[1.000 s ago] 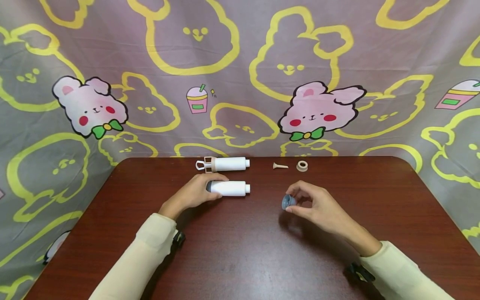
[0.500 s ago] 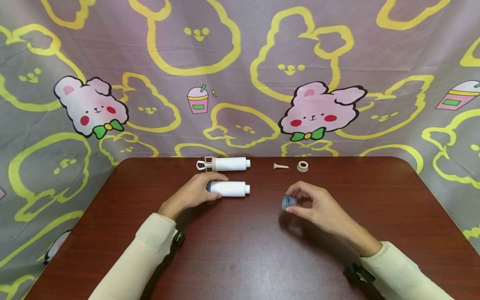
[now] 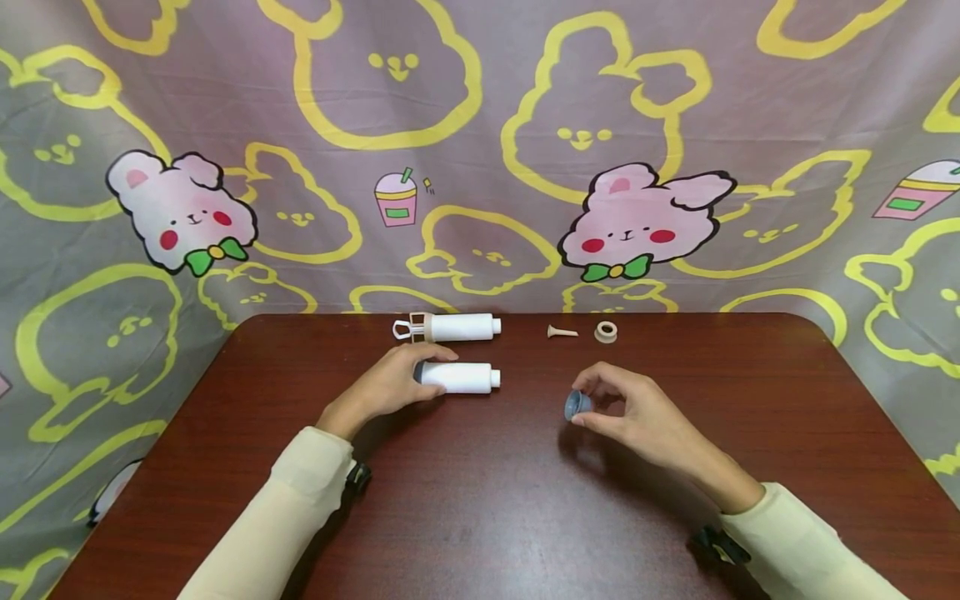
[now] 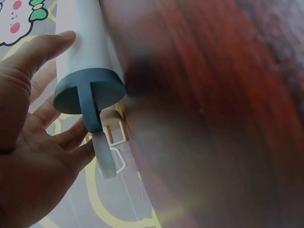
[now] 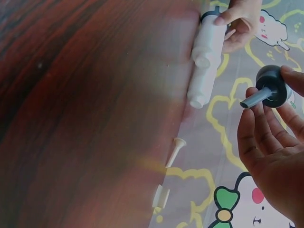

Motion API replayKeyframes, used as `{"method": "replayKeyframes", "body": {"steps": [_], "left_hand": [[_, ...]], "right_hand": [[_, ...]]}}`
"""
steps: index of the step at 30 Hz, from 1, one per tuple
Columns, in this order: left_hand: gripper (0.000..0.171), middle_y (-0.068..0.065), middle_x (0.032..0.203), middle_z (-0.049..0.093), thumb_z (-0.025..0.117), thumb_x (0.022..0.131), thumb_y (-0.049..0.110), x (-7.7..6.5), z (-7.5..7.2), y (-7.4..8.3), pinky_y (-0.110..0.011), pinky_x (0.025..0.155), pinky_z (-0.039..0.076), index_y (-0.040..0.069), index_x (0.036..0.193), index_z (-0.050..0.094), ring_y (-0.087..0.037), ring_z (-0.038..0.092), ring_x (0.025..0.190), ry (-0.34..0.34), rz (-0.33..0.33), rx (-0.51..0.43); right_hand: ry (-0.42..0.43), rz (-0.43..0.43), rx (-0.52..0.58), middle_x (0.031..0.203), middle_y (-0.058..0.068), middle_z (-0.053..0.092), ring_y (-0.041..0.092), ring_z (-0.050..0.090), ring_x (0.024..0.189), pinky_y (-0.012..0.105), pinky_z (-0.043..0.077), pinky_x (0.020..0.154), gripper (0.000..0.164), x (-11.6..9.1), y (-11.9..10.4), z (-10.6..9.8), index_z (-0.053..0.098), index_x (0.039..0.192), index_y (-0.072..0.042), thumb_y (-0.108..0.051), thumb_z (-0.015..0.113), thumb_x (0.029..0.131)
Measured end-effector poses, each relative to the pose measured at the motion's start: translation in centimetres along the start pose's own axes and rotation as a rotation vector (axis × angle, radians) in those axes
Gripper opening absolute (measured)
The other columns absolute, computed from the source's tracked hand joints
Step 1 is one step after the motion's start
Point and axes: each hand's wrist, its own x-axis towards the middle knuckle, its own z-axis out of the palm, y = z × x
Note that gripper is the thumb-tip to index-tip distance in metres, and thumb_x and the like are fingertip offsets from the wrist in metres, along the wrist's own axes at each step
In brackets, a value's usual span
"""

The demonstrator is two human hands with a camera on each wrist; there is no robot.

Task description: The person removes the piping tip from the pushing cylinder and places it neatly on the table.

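Note:
My left hand (image 3: 386,385) holds a white cylinder (image 3: 463,377) near its left end, thumb on the near side and fingers on the far side. The cylinder lies on its side, with a narrow stub on its right end. In the left wrist view its other end shows a dark blue-grey cap (image 4: 99,88) with a handle-like bar. My right hand (image 3: 641,412) pinches a small blue-grey round piece (image 3: 576,406) between thumb and fingertips above the table. In the right wrist view a thin grey tube (image 5: 256,98) sticks out of this piece.
Behind the held cylinder lies a second white cylinder (image 3: 461,327) with a beige collar and white loop handle. To its right, near the back edge, are a beige flared nozzle (image 3: 562,332) and a beige ring (image 3: 606,333). A patterned cloth (image 3: 480,167) hangs behind the brown table (image 3: 480,517).

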Motion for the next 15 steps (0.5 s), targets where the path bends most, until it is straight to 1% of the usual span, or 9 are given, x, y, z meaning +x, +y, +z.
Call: {"method": "replayKeyframes", "body": {"steps": [8,15], "left_hand": [[0.046,-0.009,0.129,0.072,0.084,0.085,0.005,-0.29,-0.34,0.35,-0.046,0.099,0.051,0.009,0.129,0.072,-0.025,0.063,0.112,0.002,-0.005,-0.009],[0.045,-0.01,0.127,0.073,0.084,0.085,0.006,-0.36,-0.34,0.4,-0.05,0.103,0.051,0.008,0.129,0.072,-0.028,0.065,0.116,0.017,0.032,0.001]], "right_hand": [[0.003,-0.005,-0.005,0.092,-0.007,0.071,0.007,0.065,0.085,0.025,0.058,0.081,0.026,0.11,0.0,0.03,0.069,0.108,-0.013,-0.01,0.085,0.087],[-0.003,0.004,-0.006,0.092,-0.006,0.071,0.007,0.066,0.086,0.025,0.059,0.081,0.027,0.16,-0.01,0.07,0.069,0.109,-0.013,-0.01,0.085,0.087]]}}
